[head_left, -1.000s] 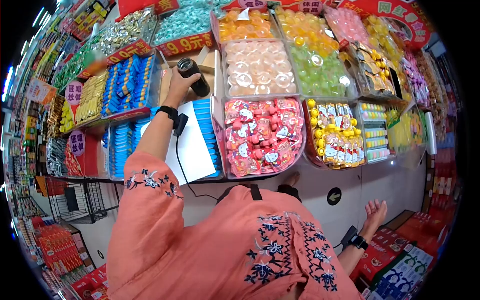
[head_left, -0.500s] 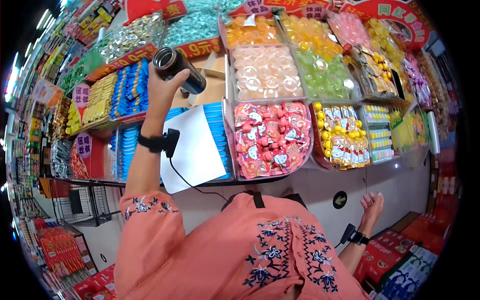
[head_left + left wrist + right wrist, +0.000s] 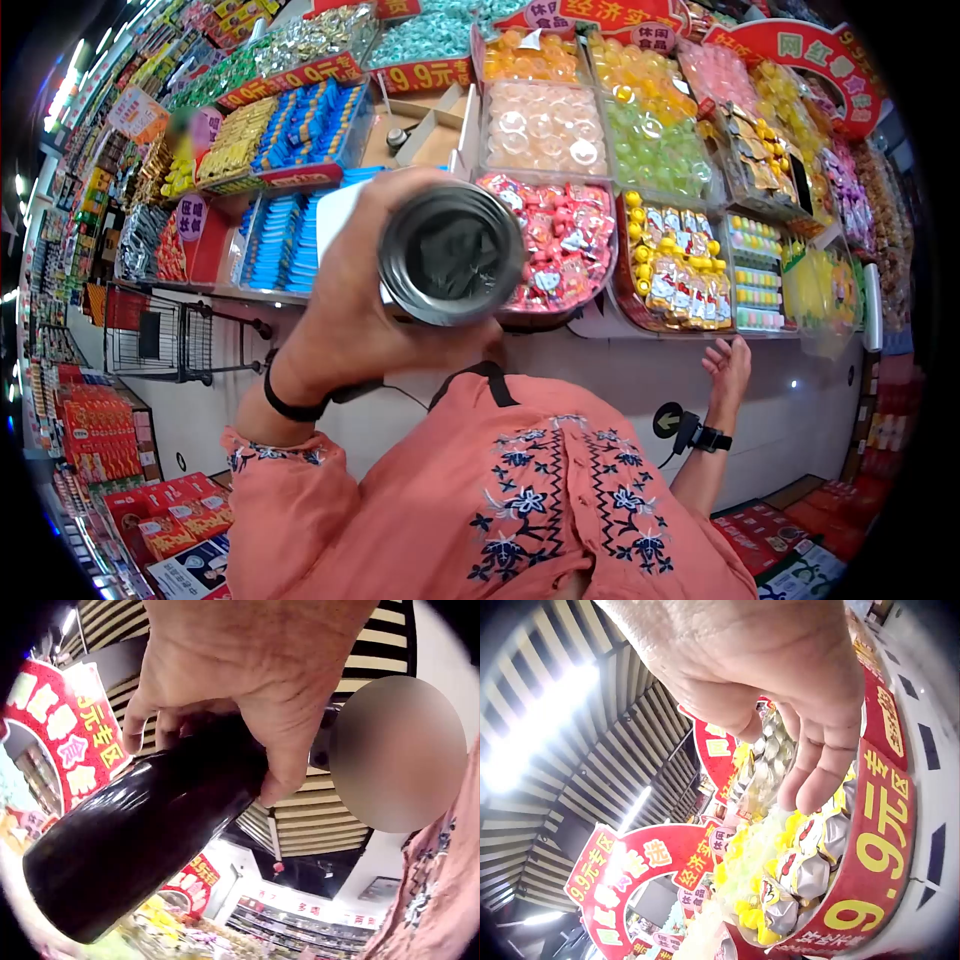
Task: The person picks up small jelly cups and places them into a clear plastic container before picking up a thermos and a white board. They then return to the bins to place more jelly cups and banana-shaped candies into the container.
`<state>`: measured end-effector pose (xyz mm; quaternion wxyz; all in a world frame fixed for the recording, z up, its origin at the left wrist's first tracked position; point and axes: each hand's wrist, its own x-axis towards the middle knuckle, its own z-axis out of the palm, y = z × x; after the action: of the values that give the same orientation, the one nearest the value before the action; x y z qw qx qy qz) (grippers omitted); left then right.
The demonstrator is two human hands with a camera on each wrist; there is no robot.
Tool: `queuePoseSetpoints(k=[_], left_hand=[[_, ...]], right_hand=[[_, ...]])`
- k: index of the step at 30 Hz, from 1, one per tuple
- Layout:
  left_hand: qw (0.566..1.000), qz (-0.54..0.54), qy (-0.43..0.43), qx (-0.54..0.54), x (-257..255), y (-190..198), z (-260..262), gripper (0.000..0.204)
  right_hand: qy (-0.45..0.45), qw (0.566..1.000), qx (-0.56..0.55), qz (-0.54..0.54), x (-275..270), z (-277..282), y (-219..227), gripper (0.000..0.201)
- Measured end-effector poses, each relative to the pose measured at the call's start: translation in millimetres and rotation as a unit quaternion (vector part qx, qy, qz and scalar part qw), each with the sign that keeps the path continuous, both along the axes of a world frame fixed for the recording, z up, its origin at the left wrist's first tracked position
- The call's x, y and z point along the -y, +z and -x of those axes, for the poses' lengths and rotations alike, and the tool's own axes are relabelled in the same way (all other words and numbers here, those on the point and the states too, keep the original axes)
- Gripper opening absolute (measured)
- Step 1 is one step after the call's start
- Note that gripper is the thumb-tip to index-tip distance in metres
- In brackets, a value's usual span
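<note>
In the head view, the left hand (image 3: 350, 290) grips a dark bottle (image 3: 455, 258) close to the camera, its round metal-rimmed mouth facing up. From the left wrist view, the fingers and thumb of the left hand (image 3: 247, 682) curl round the upper part of the glossy black bottle (image 3: 142, 825). The right hand (image 3: 728, 375) hangs at the front of the display, holding nothing, its fingers loosely bent. The right wrist view has the right hand (image 3: 780, 690) in front of yellow and silver wrapped sweets (image 3: 802, 855).
Sweets in clear bins (image 3: 545, 125) fill the display. A brown compartment (image 3: 430, 115) holds a small round object and a cardboard divider. White paper (image 3: 333, 220) lies over blue packets, partly behind the left hand. A wire cart (image 3: 180, 340) stands at the left.
The left hand has lifted the bottle out of the brown compartment and brought it towards the body and head camera. The right hand has risen slightly, and the view has shifted.
</note>
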<state>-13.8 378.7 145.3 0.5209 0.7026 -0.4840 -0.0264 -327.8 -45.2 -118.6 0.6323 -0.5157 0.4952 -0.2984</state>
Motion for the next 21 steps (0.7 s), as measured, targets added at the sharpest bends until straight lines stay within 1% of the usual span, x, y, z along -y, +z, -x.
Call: queuePoseSetpoints(k=[1, 2, 5, 6, 10, 13, 16, 19, 21], left_hand=[[0.998, 0.024, -0.035, -0.039, 8, 2, 19, 0.088], [0.998, 0.019, -0.059, -0.004, 14, 6, 31, 0.089], [0.993, 0.022, -0.083, 0.086, 36, 28, 66, 0.05], [0.991, 0.029, -0.091, 0.097, 42, 32, 78, 0.038], [0.977, 0.097, -0.098, 0.16, 68, 41, 116, 0.026], [0.966, 0.127, -0.099, 0.2, 81, 47, 142, 0.022], [0.966, 0.157, -0.008, 0.207, 97, 46, 186, 0.02], [0.972, 0.111, -0.036, 0.206, 99, 56, 200, 0.021], [0.974, 0.095, -0.038, 0.2, 100, 65, 214, 0.022]], right_hand=[[0.007, 1.0, 0.001, -0.003, 1, 4, 0, 0.056], [0.015, 1.0, 0.004, 0.002, 3, 10, -4, 0.055], [0.023, 1.0, 0.006, -0.004, 0, 26, -2, 0.053], [0.017, 1.0, 0.014, -0.006, -2, 34, -4, 0.05], [-0.005, 0.999, 0.029, -0.022, -8, 74, -21, 0.046], [-0.033, 0.999, 0.004, -0.031, -16, 104, -25, 0.046], [-0.053, 0.998, 0.018, -0.04, -22, 136, -40, 0.046], [-0.068, 0.996, 0.019, -0.056, -26, 158, -53, 0.045], [-0.073, 0.995, 0.023, -0.067, -29, 170, -61, 0.044]])
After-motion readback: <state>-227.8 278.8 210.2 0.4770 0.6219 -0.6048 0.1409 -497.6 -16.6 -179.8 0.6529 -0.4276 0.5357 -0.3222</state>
